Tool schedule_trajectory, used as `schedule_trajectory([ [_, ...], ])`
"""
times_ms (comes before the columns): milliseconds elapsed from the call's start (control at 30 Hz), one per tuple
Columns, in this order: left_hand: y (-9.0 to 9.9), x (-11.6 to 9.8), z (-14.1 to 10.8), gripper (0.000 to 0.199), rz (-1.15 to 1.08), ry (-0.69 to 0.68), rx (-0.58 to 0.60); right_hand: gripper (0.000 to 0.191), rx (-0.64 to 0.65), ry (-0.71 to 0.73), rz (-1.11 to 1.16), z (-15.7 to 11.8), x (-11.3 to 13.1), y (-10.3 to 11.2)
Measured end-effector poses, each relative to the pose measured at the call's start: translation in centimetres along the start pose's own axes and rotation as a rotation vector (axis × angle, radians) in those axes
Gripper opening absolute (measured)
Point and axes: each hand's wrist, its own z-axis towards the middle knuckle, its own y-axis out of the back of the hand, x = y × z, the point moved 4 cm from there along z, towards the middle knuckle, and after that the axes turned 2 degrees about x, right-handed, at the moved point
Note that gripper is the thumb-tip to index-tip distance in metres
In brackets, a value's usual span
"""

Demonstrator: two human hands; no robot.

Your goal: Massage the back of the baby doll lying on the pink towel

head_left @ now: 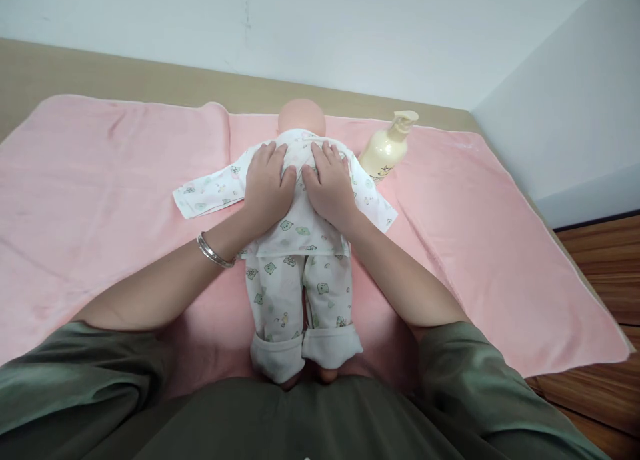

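Observation:
A baby doll [301,115] lies face down, its bald head pointing away from me. It wears a white printed long-sleeved top [295,230] and matching trousers [277,293] with the cuffs rolled up. My left hand [270,185] rests flat on the left side of the doll's upper back, fingers stretched toward its shoulder. On the right side, my right hand [330,183] lies the same way, with the two thumbs pointing toward each other. Neither hand grips anything. The doll's face is hidden.
A pink blanket [125,173] spreads under the doll on a tan surface [150,70]. To the right of the doll's shoulder stands a cream pump bottle [385,150]. A white wall [320,33] runs along the back, and wooden flooring [600,260] shows at the right.

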Motion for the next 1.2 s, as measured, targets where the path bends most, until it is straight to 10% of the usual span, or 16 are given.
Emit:
schedule_trajectory([
  [500, 1.1, 0.9, 2.3, 0.053, -0.040, -0.041, 0.055, 0.061, 0.004, 0.062, -0.089, -2.8, 2.4, -0.1],
  [833, 0.3, -2.3, -1.4, 0.057, 0.018, -0.175, 0.128, 0.067, 0.043, 0.051, -0.017, 0.7, -0.3, 0.6],
  [1200, 0.7, 0.0, 2.1, 0.069, 0.060, 0.072, 0.171, 0.062, 0.039, 0.125, -0.205, -3.6, 3.2, 0.7],
])
